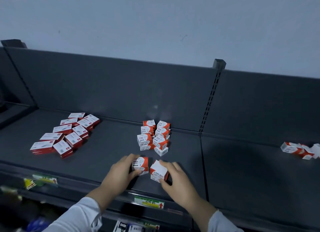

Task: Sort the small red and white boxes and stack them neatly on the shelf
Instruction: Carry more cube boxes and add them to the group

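Two small red and white boxes sat at the front of the dark shelf (107, 153), just beside each other with a narrow gap between them. The left box (140, 164) showed a white face printed "PAPER CLIPS" and stood roughly square to the shelf edge. The left hand (121, 171) gripped it from its left side, fingers curled over the top and thumb at its lower front corner. The right box (158, 171) was turned at an angle, white top face up and red side toward the camera. The right hand (174, 178) pinched it, forefinger on the upper edge and thumb at the lower front. Whether either box was lifted clear of the shelf could not be determined.

Just behind them, toward the back panel (121, 86), stood a pile of like boxes (154, 136) in two uneven columns, some layered, with one white box lying at its front right corner. Well apart to the left lay a group of flatter boxes (69, 134), white on top and red at the sides, in two rough rows and partly stacked. In the next bay, past the slotted upright (211, 96), a few loose boxes (301, 151) lay jumbled near the right edge of view.

Both arms wore white sleeves. A green and yellow price label (149, 202) with a red arrow was fixed to the shelf's front rail below the hands. A pale wall (155, 23) rose behind the unit.
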A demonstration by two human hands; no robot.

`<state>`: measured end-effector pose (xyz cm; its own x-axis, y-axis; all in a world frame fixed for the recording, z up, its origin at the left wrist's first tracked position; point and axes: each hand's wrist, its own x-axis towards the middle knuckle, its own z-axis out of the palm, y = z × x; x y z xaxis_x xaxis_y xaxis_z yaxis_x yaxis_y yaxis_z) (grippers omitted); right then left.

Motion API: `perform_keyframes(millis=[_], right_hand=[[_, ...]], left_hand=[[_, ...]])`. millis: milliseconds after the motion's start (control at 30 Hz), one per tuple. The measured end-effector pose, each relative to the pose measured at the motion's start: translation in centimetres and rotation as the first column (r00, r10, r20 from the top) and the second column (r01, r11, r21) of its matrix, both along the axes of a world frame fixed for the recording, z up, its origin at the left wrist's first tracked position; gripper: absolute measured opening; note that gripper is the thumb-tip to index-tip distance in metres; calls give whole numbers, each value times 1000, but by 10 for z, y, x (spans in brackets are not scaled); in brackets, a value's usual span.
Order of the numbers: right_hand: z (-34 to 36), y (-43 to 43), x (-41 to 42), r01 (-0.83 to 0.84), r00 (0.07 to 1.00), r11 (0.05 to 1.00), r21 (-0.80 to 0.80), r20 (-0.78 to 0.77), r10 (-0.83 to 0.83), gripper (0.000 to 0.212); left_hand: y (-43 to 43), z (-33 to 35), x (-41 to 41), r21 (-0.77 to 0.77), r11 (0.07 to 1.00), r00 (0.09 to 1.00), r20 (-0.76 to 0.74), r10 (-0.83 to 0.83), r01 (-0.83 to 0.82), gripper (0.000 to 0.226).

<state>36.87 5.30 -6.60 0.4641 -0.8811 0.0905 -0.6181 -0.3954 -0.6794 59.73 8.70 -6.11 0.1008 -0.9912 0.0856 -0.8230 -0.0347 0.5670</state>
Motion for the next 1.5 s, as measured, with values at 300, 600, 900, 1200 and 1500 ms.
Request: perform_keyframes(millis=[300,600,900,1200,1500], right_hand=[[-1,-22,13,9,1000,999,-45,-15,-10,59],[1,-53,33,199,979,979,-48,-28,-201,59],[-2,-53,48,310,949,949,-49,-42,-312,58],[9,-51,49,280,957,960,4,-78,-279,61],[43,-52,25,283,955,959,21,-102,-279,56]], left_hand=[[-32,2,8,3,1000,1000,8,-14,14,42],[-73,2,29,4,991,990,-51,-134,134,46],[-90,4,33,-19,987,984,-79,-160,159,52],[-97,16,39,-26,985,985,20,-172,173,57],[-127,46,42,-260,931,961,-39,-273,254,15]])
